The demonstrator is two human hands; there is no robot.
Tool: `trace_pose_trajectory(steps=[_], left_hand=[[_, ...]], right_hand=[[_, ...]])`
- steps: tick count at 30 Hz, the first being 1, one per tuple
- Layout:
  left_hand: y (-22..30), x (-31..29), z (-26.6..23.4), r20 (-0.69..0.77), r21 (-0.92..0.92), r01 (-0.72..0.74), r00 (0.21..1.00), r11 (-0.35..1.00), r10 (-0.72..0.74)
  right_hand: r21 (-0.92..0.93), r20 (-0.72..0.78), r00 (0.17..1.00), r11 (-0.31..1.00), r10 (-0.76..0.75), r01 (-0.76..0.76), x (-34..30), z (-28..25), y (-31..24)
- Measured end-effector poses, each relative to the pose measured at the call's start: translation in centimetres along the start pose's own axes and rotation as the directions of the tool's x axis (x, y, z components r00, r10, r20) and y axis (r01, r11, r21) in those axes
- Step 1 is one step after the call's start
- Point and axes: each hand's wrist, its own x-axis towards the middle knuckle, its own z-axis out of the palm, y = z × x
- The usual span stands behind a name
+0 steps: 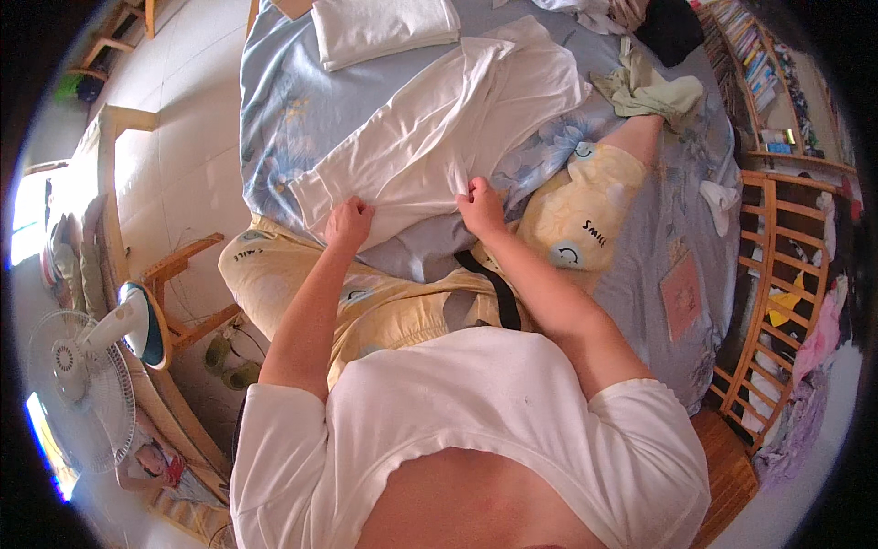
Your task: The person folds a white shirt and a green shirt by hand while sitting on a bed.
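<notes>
**Although held at two points, white garment (402, 156) lies creased and askew**

Where the white garment rests, on the blue floral bedsheet (270, 101) in front of the seated person, both hands are engaged. The left hand (349, 222) is closed over the near edge toward the left end, its fingers curled under. The right hand (482, 207) pinches the near edge further right, thumb against bent forefinger.

Risk assessment: the cloth appears thin and loosely layered. An uneven pull between the hands would probably skew the layers and set the existing diagonal wrinkles. Slack between the two grips could bunch. The far right end lies close to a pale green cloth (654, 87) and could drag it along; whether they touch cannot be confirmed.

Orientation: the long axis runs obliquely, from the straight, hem-like end at near left to the broader, irregular end at far right, which points away from the person. That broader end seems to carry a sleeve; the neckline could not be identified. A folded white cloth (384, 32) lies beyond, at far left.
</notes>
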Motion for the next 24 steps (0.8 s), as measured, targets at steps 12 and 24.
trace_pose_trajectory(steps=[12,24], left_hand=[[8.8,1.0,4.7,-0.055,0.002,-0.636,0.770,0.772,0.635],[7.6,1.1,3.0,0.109,0.302,-0.673,0.728,0.675,0.677]], right_hand=[[0.027,0.084,0.996,0.999,0.033,-0.035,0.0,-0.8,-0.6],[0.175,0.049,0.993,0.977,0.111,-0.118,14.0,-4.4,-0.9]])
